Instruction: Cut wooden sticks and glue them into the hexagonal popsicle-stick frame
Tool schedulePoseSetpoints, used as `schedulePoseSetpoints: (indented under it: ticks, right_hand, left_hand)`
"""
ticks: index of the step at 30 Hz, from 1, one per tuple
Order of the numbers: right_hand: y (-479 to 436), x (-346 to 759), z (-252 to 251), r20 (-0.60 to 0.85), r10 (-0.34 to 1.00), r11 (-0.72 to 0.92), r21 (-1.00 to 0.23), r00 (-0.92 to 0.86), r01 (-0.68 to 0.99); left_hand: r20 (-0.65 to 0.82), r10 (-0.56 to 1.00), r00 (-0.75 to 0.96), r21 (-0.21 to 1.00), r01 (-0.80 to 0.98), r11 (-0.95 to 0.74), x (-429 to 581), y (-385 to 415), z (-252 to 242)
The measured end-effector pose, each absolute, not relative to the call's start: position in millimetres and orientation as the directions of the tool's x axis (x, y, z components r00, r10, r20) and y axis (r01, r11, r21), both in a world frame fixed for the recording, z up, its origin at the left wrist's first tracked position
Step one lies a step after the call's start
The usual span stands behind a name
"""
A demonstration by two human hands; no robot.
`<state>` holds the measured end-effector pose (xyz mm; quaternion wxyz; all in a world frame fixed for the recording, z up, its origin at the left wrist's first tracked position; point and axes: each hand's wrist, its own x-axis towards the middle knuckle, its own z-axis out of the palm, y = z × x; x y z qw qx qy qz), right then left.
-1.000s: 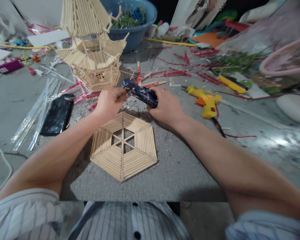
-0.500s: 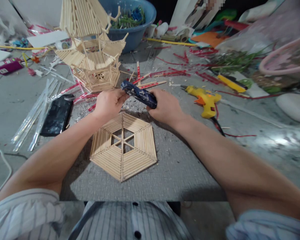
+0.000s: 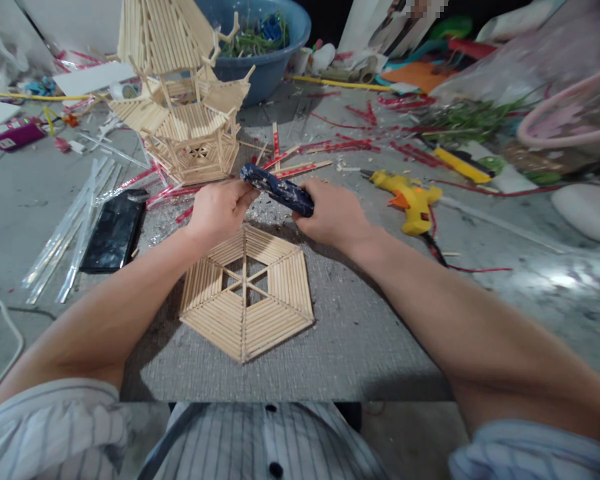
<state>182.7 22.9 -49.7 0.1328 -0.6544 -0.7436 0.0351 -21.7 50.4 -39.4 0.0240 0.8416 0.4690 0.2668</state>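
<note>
My right hand (image 3: 330, 212) is closed around one end of a dark blue hand tool (image 3: 280, 189) with scuffed, pale-flecked sides; its exact kind does not show. At the tool's far end, my left hand (image 3: 220, 207) is closed, with thumb and fingers pinched together. Whatever lies between those fingers is hidden. Just below both hands, a hexagonal panel of thin wooden sticks (image 3: 275, 327) lies flat, with spokes crossing its open centre. Beyond my left hand stands a tiered pavilion model (image 3: 195, 123) built of similar sticks.
A yellow glue gun (image 3: 410, 200) lies to the right. On the left are a black phone (image 3: 114, 230) and clear glue sticks (image 3: 67, 233). Red-and-wood scraps (image 3: 305, 169) lie beyond my hands. A blue basin (image 3: 260, 73) holds greenery at the back.
Both hands and the blue tool stay in nearly the same place. The whole view shifts very slightly; the panel, model and glue gun have not moved.
</note>
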Motion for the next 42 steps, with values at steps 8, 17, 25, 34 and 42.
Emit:
schedulePoseSetpoints:
  ticks: [8,17,25,34,42]
  right_hand:
    - [20.8,181.1,-45.9,0.115,0.989,0.114,-0.162,-0.096,0.98]
    - [19.7,179.6,-45.2,0.125,0.99,0.077,-0.138,-0.06,0.987]
    - [21.1,181.8,-48.2,0.164,0.984,0.099,-0.196,-0.067,0.976]
    - [21.3,181.9,-47.7,0.155,0.986,0.097,-0.193,-0.067,0.976]
    - [21.5,181.7,-48.2,0.167,0.984,0.096,-0.213,-0.061,0.972]
  left_hand:
    - [0.393,0.816,0.424,0.271,0.794,-0.544,-20.6,49.6,-39.2]
    - [0.389,0.824,0.412,0.284,0.797,-0.533,-21.0,50.1,-40.5]
    - [0.365,0.841,0.399,0.322,0.793,-0.517,-20.1,48.9,-38.8]
    - [0.361,0.846,0.391,0.371,0.772,-0.515,-19.8,50.3,-39.1]
    - [0.371,0.846,0.384,0.378,0.769,-0.515,-19.4,50.3,-38.9]
